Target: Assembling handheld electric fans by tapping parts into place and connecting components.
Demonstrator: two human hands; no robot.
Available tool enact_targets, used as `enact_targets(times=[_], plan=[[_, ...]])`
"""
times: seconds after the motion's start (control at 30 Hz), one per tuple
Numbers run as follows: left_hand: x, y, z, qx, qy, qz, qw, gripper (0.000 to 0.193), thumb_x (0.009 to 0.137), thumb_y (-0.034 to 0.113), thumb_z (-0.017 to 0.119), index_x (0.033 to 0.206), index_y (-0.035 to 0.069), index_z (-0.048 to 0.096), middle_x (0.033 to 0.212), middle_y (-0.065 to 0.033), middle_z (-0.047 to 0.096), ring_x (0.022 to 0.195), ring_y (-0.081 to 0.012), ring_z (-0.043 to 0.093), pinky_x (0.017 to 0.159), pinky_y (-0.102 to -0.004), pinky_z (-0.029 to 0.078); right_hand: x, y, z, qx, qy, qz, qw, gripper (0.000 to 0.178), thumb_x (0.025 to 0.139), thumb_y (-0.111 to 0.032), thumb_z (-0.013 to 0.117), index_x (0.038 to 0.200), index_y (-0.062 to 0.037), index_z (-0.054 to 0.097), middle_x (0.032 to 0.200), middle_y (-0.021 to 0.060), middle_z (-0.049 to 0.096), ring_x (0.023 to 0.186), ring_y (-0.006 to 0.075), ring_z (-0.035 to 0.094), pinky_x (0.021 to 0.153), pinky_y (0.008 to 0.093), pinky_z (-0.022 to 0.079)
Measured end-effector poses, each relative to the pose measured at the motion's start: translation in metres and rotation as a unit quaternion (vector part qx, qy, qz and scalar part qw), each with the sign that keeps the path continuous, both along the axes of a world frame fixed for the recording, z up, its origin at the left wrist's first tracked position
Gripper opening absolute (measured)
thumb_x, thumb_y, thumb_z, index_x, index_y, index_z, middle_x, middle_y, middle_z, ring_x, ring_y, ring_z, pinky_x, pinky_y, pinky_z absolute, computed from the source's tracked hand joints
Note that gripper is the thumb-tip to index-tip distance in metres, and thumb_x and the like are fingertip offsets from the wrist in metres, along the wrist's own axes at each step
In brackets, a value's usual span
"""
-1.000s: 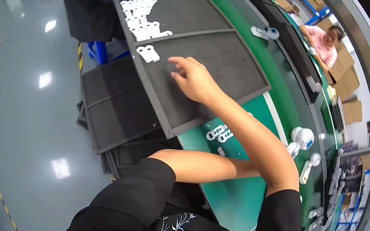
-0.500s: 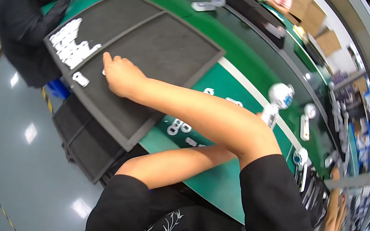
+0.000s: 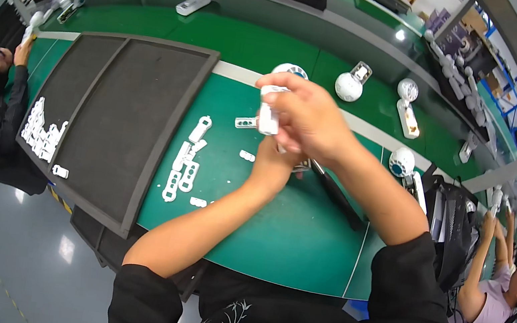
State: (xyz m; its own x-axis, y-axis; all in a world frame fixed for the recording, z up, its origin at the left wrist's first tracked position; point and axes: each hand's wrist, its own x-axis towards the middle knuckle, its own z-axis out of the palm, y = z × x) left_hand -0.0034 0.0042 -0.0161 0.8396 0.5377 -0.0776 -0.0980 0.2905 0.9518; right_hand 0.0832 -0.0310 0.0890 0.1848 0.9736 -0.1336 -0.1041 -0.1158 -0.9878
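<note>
One white part [image 3: 269, 121] held near the frame's centre

It is pinched in the grip of the right hand [image 3: 314, 117]; whether anything is held by the left hand [image 3: 273, 164], just below, cannot be told.

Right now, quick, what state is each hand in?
Left hand: partly hidden, its grip cannot be told.
Right hand: closed, holding a white part.

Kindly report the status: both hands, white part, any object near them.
Right hand holds white part. Left hand just below in view, grip partly hidden. Black elongated object close by.
</note>
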Motion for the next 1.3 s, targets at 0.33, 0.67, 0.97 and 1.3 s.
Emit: enact_targets(times=[0.33, 0.67, 0.97, 1.3], plan=[[0.0, -0.012, 0.0, -0.058, -0.089, -0.007, 0.994, 0.048, 0.082, 0.009, 0.068, 0.121, 0.006, 0.039, 0.099, -0.0093, 0.059, 0.078, -0.0164, 0.063, 0.054, -0.0275, 0.053, 0.054, -0.065, -0.045, 0.05, 0.076, -0.13, 0.987, 0.033, 0.092, -0.015, 0.064, 0.12, -0.001, 0.056, 0.079, 0.0066, 0.066, 0.045, 0.0058, 0.049, 0.037, 0.0184, 0.034], [-0.003, -0.012, -0.005, 0.032, -0.124, -0.005, 0.992, 0.069, 0.079, -0.003, 0.067, 0.135, 0.004, 0.027, 0.118, -0.0133, 0.049, 0.098, -0.0193, 0.059, 0.082, -0.0328, 0.053, 0.054, -0.08, -0.058, 0.078, 0.009, -0.112, 0.991, 0.044, 0.093, -0.013, 0.062, 0.133, -0.0009, 0.05, 0.097, 0.0107, 0.067, 0.068, 0.0091, 0.059, 0.056, 0.0208, 0.048], [-0.002, -0.018, -0.01, 0.148, -0.105, 0.032, 0.983, 0.083, 0.081, -0.003, 0.064, 0.147, 0.002, 0.013, 0.131, -0.0153, 0.046, 0.125, -0.025, 0.047, 0.098, -0.0361, 0.045, 0.032, -0.083, -0.076, 0.168, -0.106, -0.158, 0.967, 0.051, 0.088, -0.001, 0.066, 0.136, 0.0001, 0.048, 0.107, 0.0094, 0.063, 0.094, 0.0148, 0.061, 0.079, 0.0275, 0.052], [0.0, -0.018, -0.004, 0.181, -0.062, 0.069, 0.979, 0.064, 0.08, 0.0, 0.068, 0.136, -0.001, 0.037, 0.115, -0.009, 0.056, 0.103, -0.017, 0.058, 0.089, -0.0302, 0.049, 0.025, -0.079, -0.084, 0.208, -0.38, -0.18, 0.883, 0.035, 0.083, 0.003, 0.069, 0.118, 0.0018, 0.063, 0.105, 0.0114, 0.062, 0.085, 0.0153, 0.064, 0.073, 0.0272, 0.053]])
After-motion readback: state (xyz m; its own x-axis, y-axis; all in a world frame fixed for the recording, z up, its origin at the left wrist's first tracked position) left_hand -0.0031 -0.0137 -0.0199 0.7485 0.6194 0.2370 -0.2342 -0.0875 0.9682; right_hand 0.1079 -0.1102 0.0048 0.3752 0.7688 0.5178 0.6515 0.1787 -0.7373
